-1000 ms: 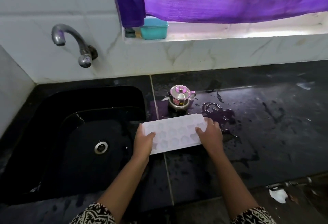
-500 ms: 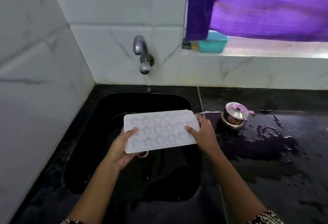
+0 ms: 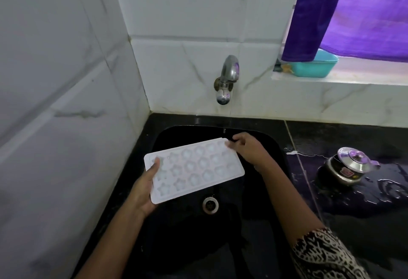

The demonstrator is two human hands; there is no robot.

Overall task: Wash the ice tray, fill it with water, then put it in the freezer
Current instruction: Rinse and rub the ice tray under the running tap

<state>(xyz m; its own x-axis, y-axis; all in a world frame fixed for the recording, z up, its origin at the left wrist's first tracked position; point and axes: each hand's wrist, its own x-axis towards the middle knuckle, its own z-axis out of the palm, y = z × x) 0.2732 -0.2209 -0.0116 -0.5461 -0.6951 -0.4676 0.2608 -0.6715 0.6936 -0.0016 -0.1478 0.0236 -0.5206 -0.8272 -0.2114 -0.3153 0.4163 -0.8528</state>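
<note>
Both grips clamp the ice tray point(image 3: 194, 169), left hand point(image 3: 142, 188) and right hand point(image 3: 248, 149) at opposite ends; light, stiff, probably slippery wet.

Ice tray point(image 3: 194, 169) over the sink point(image 3: 273, 146) — tap point(image 3: 227, 77) behind, pot point(image 3: 348, 168) right

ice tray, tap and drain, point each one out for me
ice tray point(image 3: 194, 169), head view, middle of its moulded top
tap point(image 3: 230, 69), head view, curved metal spout
drain point(image 3: 210, 205), head view, centre of its metal ring
</note>
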